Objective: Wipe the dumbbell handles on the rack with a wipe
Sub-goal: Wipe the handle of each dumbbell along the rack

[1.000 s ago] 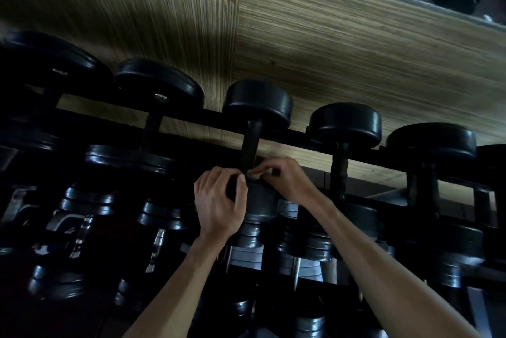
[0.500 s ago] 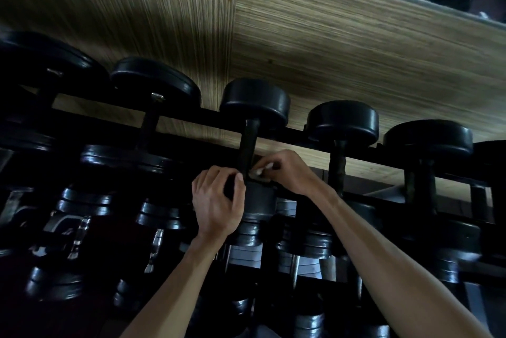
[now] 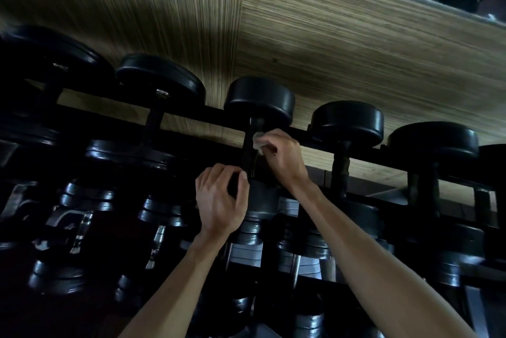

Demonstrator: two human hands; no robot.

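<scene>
The handle ran near-to-far; the right hand pinched the wipe against its far end — the left hand gripped the near head.

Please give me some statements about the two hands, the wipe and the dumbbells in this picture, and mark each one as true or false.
1. The right hand holds a pale wipe against the handle of the middle dumbbell. True.
2. The left hand also holds a wipe. False: it grips the near head of the same dumbbell, with no wipe seen in it.
3. The wipe is at the lower end of the handle, near the left hand. False: it is high on the handle, just under the far head.
4. Two more dumbbells sit on the top rack rail to the right of this one. True.
5. The wall behind the rack is bare white. False: it has striped wood-grain panels.
</scene>
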